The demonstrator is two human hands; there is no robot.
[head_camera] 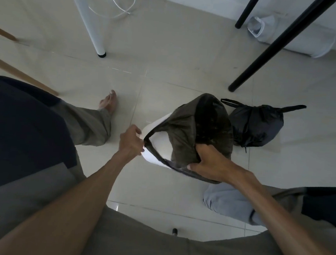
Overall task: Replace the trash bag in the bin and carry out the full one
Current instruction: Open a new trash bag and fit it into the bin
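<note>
Head view: crinkled black bag [185, 126], white bin [153, 156].

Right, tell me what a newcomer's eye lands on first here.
First, the new black bag at centre, stretched over the white bin: the left hand pinches its rim on the left, the right hand grips the near edge. Next, the tied full bag on the floor just right of the bin.

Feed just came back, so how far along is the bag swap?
Done: the full bag sits tied on the floor beside the bin. In hand: the new bag is being stretched over the rim, the left hand pulling one edge, the right hand gripping the other. Part of the white rim is still bare. Left: finish seating it, then carry out the full bag.
</note>
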